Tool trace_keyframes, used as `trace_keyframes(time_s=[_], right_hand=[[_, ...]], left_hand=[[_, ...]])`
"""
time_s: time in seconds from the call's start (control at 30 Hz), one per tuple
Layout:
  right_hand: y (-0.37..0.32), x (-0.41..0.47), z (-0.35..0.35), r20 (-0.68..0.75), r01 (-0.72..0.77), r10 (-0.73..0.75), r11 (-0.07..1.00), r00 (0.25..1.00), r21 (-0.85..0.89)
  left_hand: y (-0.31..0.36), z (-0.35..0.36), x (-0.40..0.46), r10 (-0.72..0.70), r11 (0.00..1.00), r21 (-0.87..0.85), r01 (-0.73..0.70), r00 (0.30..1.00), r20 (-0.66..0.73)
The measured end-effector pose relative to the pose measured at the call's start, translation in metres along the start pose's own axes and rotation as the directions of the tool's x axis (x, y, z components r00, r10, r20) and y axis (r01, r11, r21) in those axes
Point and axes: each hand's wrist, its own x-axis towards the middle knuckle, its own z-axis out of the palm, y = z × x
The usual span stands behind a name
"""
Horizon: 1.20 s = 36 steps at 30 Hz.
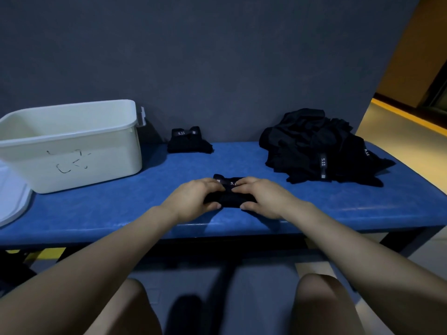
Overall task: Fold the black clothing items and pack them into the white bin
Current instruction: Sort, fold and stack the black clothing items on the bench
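Nearest the camera are the person's bare knees, with both forearms reaching forward over the near edge of a blue padded bench (314, 201). At the middle of the bench, near that edge, both hands work on one small black garment (229, 198). The left hand (193, 199) grips its left end, fingers curled over the top and thumb tucked against the near side. The right hand (261, 197) grips the right end the same way, fingertips on the waistband, where part of a printed "5.11" shows between the hands. The garment lies on the bench in a compact bundle.

To the far right a loose pile of black clothes (321, 148) rests on the bench against the grey wall. At the far middle, against the same wall, sits a small folded garment (188, 141) with its waistband upward. On the left stands the white bin (72, 146), which bears scribbled marks on its near side; no clothing shows inside it. A pale lid (12, 197) lies at the left edge, just beside the bin.
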Motion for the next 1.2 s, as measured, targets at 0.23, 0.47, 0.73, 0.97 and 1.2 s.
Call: trace_keyframes(time_s=[0.23,0.47,0.73,0.97,1.2], right_hand=[[-0.005,0.002,0.002,-0.017,0.023,-0.026,0.986,1.0,-0.164],[-0.004,-0.009,0.003,0.019,-0.007,0.009,0.992,1.0,-0.126],[-0.008,0.001,0.004,-0.015,0.036,-0.042,0.957,0.999,-0.288],[0.003,0.037,0.004,-0.131,-0.022,-0.035,0.913,0.991,-0.406],[0.034,0.087,-0.013,-0.116,-0.123,0.083,0.909,0.99,-0.399]], left_hand=[[-0.006,-0.002,0.0,-0.001,0.998,0.057,-0.004,0.997,0.08],[-0.005,-0.002,-0.008,0.011,1.0,0.005,-0.012,0.992,0.126],[-0.002,-0.005,-0.005,0.007,0.972,0.231,-0.037,0.992,0.128],[-0.014,-0.003,0.029,0.028,0.94,0.338,-0.039,0.999,0.037],[-0.017,-0.002,0.098,-0.023,0.93,0.367,0.017,1.0,0.011]])
